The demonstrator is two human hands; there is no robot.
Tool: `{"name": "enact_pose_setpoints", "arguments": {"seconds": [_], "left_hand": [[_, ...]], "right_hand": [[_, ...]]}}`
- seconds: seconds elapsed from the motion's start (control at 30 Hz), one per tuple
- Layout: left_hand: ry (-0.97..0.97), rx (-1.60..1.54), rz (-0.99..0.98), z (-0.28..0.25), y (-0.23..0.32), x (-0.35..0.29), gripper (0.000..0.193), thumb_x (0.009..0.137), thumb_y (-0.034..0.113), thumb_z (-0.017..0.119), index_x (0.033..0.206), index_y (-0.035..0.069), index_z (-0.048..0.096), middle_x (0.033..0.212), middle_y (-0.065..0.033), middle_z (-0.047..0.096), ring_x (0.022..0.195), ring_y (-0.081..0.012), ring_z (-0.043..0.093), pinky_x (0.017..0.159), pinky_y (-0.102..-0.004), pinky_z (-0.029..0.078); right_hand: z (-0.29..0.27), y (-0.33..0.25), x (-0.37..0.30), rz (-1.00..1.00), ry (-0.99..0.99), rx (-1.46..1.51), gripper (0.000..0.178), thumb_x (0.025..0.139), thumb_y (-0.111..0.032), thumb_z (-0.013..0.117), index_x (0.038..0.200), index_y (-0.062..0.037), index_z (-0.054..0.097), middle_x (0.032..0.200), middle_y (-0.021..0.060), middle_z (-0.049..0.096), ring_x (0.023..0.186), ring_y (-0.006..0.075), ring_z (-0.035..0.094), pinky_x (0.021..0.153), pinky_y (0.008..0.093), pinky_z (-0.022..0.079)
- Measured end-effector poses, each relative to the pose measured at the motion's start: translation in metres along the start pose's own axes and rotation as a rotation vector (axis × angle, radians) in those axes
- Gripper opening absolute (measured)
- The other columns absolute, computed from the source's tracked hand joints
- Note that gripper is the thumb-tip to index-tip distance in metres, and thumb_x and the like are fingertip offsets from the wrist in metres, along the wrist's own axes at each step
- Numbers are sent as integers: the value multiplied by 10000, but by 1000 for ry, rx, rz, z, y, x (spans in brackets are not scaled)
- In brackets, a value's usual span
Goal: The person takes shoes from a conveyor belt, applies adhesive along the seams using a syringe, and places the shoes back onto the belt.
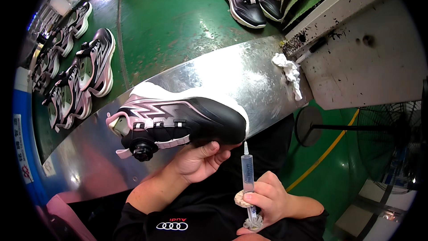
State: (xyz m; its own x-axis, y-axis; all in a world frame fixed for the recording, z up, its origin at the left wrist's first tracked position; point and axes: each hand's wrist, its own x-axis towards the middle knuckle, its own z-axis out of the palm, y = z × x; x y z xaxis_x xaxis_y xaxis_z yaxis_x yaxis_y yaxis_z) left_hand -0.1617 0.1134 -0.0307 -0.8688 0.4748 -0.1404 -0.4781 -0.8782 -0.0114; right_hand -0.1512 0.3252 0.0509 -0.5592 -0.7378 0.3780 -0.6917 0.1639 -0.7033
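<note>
Wide fisheye frame, black surround at corners, straight edges bowed near rim, bright white glare across metal tabletop [263, 80], lesser glints on green work surface [169, 13], foreground shoe [205, 116] fairly sharp, black clothing [214, 214] deep in shadow, fan [392, 143] dim.

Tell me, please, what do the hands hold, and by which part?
The left hand holds a shoe by its front part, near the toe; the right hand holds a syringe by its rear end.
</note>
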Motion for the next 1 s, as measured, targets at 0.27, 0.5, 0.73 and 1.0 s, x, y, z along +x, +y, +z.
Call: {"name": "enact_pose_setpoints", "arguments": {"seconds": [0.27, 0.5, 0.73, 1.0], "left_hand": [[10, -18, 57, 4, -3, -1, 393, 881, 105, 592, 1258, 57, 492, 1232, -131, 561, 1148, -263, 549, 856, -281, 541], [-25, -6, 64, 7, -3, 1, 386, 887, 115, 589, 1258, 67, 492, 1223, -135, 567, 1143, -261, 553, 851, -278, 542], [-5, 12, 70, 8, 0, -2, 373, 892, 121, 585, 1251, 69, 499, 1223, -137, 568, 1143, -261, 552, 845, -275, 542], [11, 45, -21, -10, -3, -53, 546, 818, 47, 615, 1320, 115, 411, 1214, -107, 557, 1076, -277, 572, 850, -423, 501]], "right_hand": [[8, 4, -3, -46, -2, -57, 759, 603, -475, 780, 1165, -42, 510, 1051, 108, 536, 719, 234, 488, 608, 340, 362], [10, 6, -6, -58, 5, -89, 754, 606, -460, 777, 1166, -34, 506, 1046, 110, 528, 725, 235, 487, 607, 342, 366], [11, 2, -5, -55, 5, -82, 752, 600, -473, 779, 1145, -32, 507, 1027, 117, 530, 716, 237, 488, 598, 345, 366], [-8, 35, -6, -188, 167, -190, 977, 582, -551, 791, 1249, 22, 365, 987, 148, 518, 749, 264, 505, 652, 387, 365]]}}
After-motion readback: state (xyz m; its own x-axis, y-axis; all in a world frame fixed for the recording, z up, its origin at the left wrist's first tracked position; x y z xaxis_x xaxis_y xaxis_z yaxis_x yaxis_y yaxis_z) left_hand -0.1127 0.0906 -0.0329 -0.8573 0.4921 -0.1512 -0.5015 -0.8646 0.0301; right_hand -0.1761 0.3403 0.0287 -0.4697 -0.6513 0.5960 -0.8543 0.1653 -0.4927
